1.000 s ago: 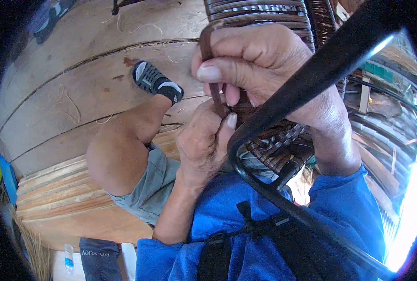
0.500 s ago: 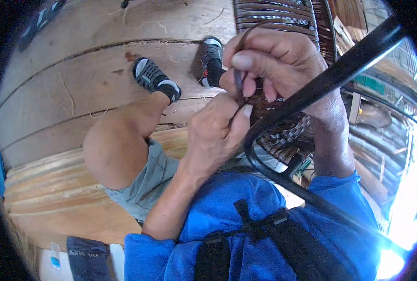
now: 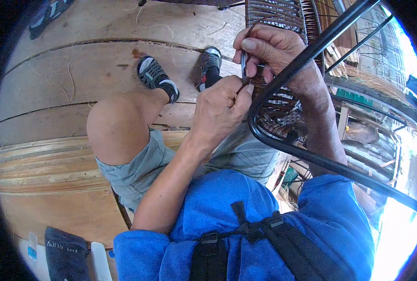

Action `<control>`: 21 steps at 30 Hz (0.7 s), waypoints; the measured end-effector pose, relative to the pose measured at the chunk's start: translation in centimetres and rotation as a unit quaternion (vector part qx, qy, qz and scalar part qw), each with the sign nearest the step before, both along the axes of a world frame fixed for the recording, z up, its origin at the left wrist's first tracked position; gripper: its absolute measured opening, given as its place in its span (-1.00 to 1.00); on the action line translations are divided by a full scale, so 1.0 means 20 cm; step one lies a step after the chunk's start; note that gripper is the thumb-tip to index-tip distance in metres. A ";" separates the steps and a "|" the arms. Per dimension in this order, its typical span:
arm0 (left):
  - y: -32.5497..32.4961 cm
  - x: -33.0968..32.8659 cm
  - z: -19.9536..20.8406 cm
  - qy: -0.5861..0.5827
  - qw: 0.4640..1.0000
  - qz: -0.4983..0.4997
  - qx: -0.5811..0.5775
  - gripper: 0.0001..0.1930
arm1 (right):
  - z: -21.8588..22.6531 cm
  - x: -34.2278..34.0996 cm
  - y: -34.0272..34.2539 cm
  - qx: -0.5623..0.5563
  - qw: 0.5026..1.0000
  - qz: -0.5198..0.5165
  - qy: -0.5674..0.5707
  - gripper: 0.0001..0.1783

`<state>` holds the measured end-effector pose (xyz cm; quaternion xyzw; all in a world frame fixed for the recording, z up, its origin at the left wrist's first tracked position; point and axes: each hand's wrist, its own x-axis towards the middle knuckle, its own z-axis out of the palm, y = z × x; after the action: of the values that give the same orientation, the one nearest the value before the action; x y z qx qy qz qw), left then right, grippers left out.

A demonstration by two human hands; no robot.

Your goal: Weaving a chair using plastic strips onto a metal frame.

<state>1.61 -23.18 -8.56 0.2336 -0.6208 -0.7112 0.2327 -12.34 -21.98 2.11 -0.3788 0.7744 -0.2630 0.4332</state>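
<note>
A thin dark brown weaving strip (image 3: 244, 61) runs between my two hands, its upper end curving over my right hand. My right hand (image 3: 281, 51) pinches it between thumb and fingertips. Just below and to the left, my left hand (image 3: 220, 107) is closed on the lower part of the strip, thumb pressed near the woven edge. Behind my right hand is a brown woven panel (image 3: 274, 16) of a furniture piece. Its bent black metal tube (image 3: 307, 61) passes in front of my right wrist. Where the strip meets the weave is hidden by my fingers.
Plank flooring (image 3: 105, 65) with scattered loose fibres lies around my sandalled feet (image 3: 152, 75). I sit on a wooden bench (image 3: 54, 201). A dark cloth pouch (image 3: 65, 253) and a small bottle (image 3: 32, 246) lie at the lower left. Wooden pieces and wire mesh stand at the right.
The view has shifted, and the metal tube appears lower at its right end. Both hands keep hold of the strip, close together, with only a slight change in position.
</note>
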 end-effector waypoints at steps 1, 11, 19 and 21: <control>0.00 0.00 0.00 0.007 1.000 0.004 0.009 -0.75 | 0.00 0.00 0.00 -0.002 1.000 -0.001 0.005 -0.77; -0.03 -0.01 -0.03 0.006 0.999 -0.040 0.027 -0.66 | -0.03 -0.04 0.04 -0.023 0.999 -0.027 0.032 -0.76; 0.00 -0.07 -0.09 0.037 0.998 -0.028 0.031 -0.57 | -0.06 -0.07 0.03 -0.004 0.997 -0.045 0.059 -0.76; 0.01 -0.07 -0.09 0.038 0.998 -0.032 0.038 -0.56 | -0.05 -0.06 0.02 -0.003 0.997 -0.039 0.069 -0.77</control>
<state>0.12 -22.98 -10.42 0.1957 -0.5911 -0.7497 0.2242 -13.45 -21.57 1.05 -0.3666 0.8157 -0.2560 0.3671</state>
